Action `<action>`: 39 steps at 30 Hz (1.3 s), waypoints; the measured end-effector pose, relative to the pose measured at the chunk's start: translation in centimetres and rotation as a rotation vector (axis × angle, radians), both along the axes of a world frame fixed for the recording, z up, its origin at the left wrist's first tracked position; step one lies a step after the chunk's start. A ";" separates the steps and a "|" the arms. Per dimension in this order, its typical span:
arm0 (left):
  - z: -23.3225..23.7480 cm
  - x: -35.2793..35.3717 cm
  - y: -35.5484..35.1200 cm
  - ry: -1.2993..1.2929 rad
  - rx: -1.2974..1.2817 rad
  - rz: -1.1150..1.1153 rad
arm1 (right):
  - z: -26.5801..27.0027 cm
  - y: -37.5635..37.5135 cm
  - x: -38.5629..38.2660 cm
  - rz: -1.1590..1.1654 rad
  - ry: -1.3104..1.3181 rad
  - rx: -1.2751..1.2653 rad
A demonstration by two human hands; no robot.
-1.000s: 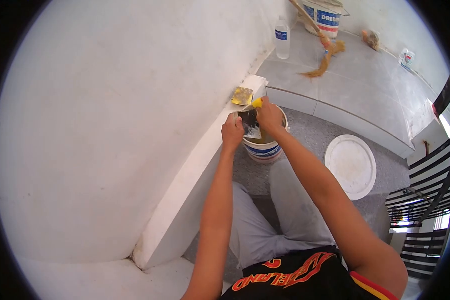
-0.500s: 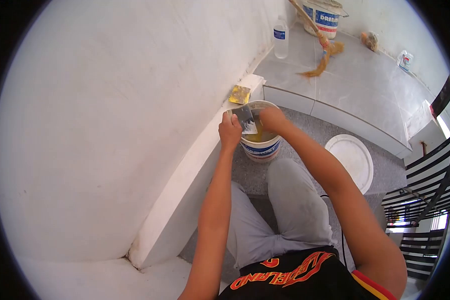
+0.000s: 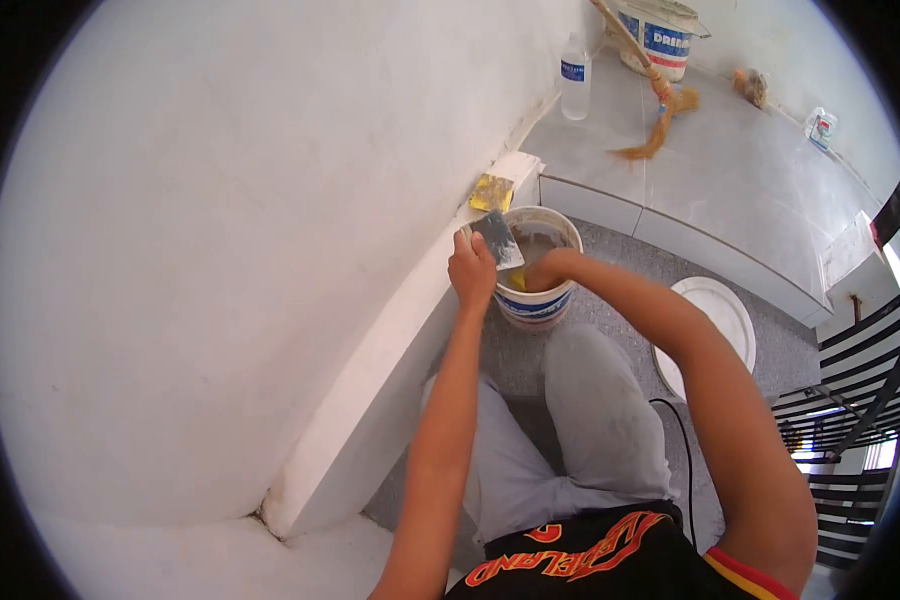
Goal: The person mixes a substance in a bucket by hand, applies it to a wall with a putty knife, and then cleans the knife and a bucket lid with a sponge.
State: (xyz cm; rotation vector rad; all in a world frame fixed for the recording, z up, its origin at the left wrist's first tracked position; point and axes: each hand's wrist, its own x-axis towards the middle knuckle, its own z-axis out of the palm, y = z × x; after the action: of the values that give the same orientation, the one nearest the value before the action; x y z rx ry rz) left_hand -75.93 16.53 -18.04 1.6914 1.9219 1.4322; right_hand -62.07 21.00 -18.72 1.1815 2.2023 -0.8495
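Note:
My left hand (image 3: 472, 270) grips a flat metal scraper blade (image 3: 497, 240) smeared with white paste, held just over the near rim of a small white bucket (image 3: 542, 303). My right hand (image 3: 547, 272) reaches down inside that bucket; a bit of yellow handle shows beside it, and its fingers are hidden by the rim. The bucket stands on the grey speckled floor next to a white wall skirting (image 3: 390, 370). A yellow-and-white stained piece (image 3: 491, 192) lies on top of the skirting, just beyond the bucket.
The bucket's round white lid (image 3: 715, 325) lies on the floor to the right. A tiled step beyond carries a water bottle (image 3: 574, 77), a broom (image 3: 660, 105) and a larger bucket (image 3: 656, 35). A dark railing (image 3: 850, 420) runs at the right. A white wall (image 3: 220, 250) fills the left.
My right hand went from scraping against the blade in my left hand down into the bucket. My left hand kept the blade near the bucket's rim.

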 end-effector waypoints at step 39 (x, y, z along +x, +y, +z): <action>-0.6 -0.4 0.7 -0.071 0.103 -0.119 | 0.3 -0.9 -0.3 -0.246 1.123 0.922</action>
State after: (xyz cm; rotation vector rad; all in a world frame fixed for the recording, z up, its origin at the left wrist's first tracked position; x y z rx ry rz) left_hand -76.32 17.18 -18.61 1.7424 1.7081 1.5480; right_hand -62.36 20.11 -18.45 1.6225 3.6759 -0.6409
